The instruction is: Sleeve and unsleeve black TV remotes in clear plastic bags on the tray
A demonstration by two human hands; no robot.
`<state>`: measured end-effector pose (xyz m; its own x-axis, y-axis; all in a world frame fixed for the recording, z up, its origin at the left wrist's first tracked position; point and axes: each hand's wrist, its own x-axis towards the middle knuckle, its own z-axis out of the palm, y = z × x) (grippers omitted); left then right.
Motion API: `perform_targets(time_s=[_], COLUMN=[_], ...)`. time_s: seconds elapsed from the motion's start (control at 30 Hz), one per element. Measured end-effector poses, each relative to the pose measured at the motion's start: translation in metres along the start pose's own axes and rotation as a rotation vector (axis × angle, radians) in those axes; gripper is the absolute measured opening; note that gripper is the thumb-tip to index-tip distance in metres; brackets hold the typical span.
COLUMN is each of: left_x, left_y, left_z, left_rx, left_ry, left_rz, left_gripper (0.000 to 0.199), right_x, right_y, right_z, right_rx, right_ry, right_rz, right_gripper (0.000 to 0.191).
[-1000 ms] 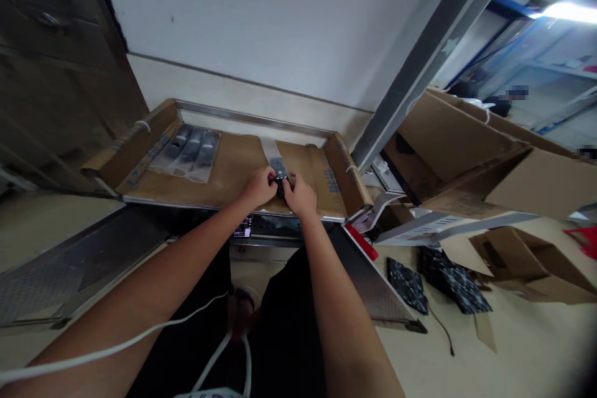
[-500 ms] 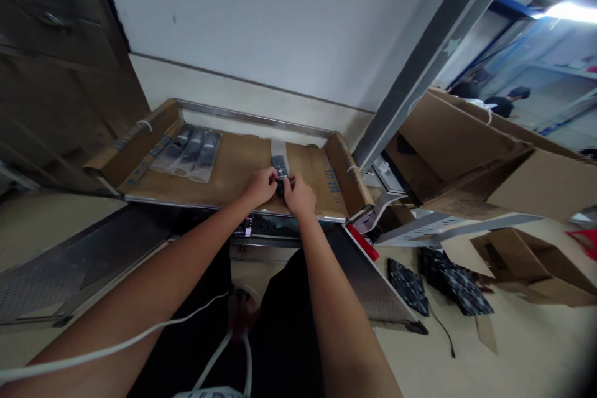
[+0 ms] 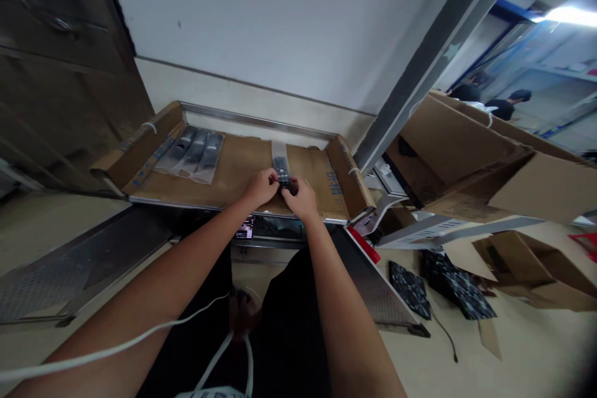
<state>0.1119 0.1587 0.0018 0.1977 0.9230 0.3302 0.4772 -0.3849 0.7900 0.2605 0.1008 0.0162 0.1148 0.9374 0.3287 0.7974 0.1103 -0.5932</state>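
A dark remote control (image 3: 282, 169) lies lengthwise on the cardboard-lined shelf, most of it inside a clear plastic sleeve (image 3: 278, 148) that stretches toward the back. At the remote's near end, my left hand (image 3: 263, 188) pinches its left side; whether the sleeve's edge is also between those fingers I cannot tell. My right hand (image 3: 301, 198) is closed on the near end from the right, fingers covering part of it. Several dark remotes in clear sleeves (image 3: 196, 152) lie side by side at the shelf's left.
Raised cardboard flaps (image 3: 347, 171) wall the shelf's sides. A phone (image 3: 245, 227) with a lit screen sits below the front edge. On the right stand a large open carton (image 3: 466, 149) and a grey post (image 3: 420, 50). Black patterned packs (image 3: 454, 286) lie on the floor.
The remote has slid farther into the clear sleeve, away from me. My hands stay at its near end, the right fingers now covering more of it.
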Motion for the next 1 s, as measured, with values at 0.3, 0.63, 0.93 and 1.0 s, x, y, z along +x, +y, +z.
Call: perform_targets(time_s=[0.3, 0.63, 0.93, 1.0], left_x=[0.001, 0.001, 0.006, 0.005], left_y=[0.001, -0.008, -0.014, -0.010], left_z=[-0.002, -0.005, -0.009, -0.011], left_rx=[0.115, 0.107, -0.107, -0.115], left_ry=[-0.007, -0.083, -0.125, -0.147], left_rz=[0.034, 0.085, 0.171, 0.175], left_gripper=[0.010, 0.016, 0.014, 0.013], right_x=[-0.003, -0.003, 0.007, 0.010], right_y=[0.007, 0.003, -0.002, -0.002], right_z=[-0.002, 0.001, 0.004, 0.005], right_rx=[0.088, -0.046, -0.126, -0.128], right_ry=[-0.087, -0.020, 0.009, 0.011], right_rz=[-0.059, -0.048, 0.040, 0.067], right_gripper=[0.053, 0.054, 0.024, 0.021])
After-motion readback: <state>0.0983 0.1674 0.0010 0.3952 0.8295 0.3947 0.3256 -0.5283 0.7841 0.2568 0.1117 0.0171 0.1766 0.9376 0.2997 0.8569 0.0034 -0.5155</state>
